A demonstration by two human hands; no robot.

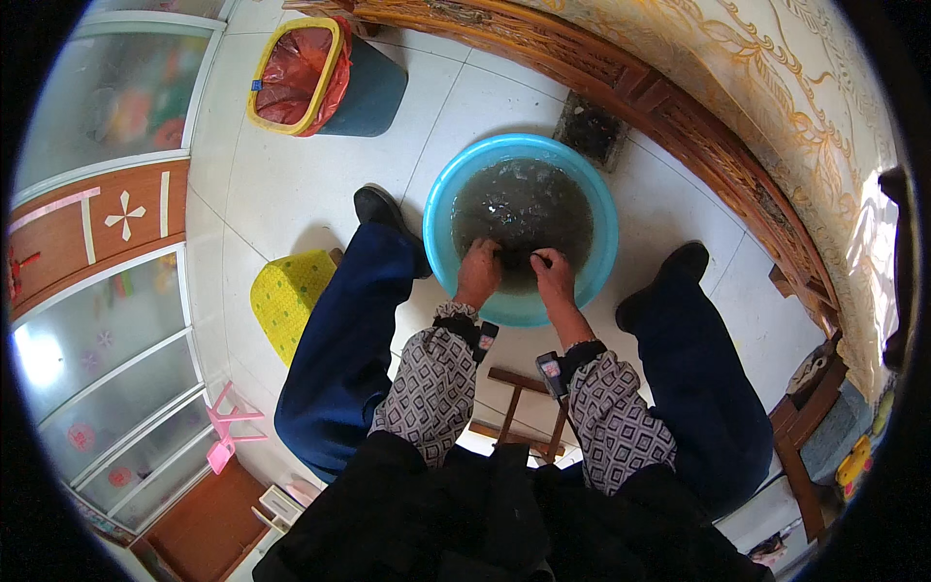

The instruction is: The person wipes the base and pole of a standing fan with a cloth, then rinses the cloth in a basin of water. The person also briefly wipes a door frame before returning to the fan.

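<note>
A round light-blue plastic basin [608, 240] stands on the tiled floor between my feet, holding murky grey-brown water [520, 207]. My left hand [478, 275] reaches over the near rim at the left, its fingertips in the water against a dark, soft-looking item [518, 259]. Facing it, my right hand [554, 276] has thumb and forefinger pinched on dark material at the water's surface. Whether both hands hold one and the same piece cannot be told, as the water hides most of it. Patterned sleeve covers and dark wrist straps are on both forearms.
A bin [378, 91] with a red liner stands at the upper left. A dark square floor grate [590, 131] lies behind the basin, near carved wooden furniture [647, 94]. A yellow patterned object [291, 298] sits beside my left leg. A wooden stool frame [513, 407] shows below me.
</note>
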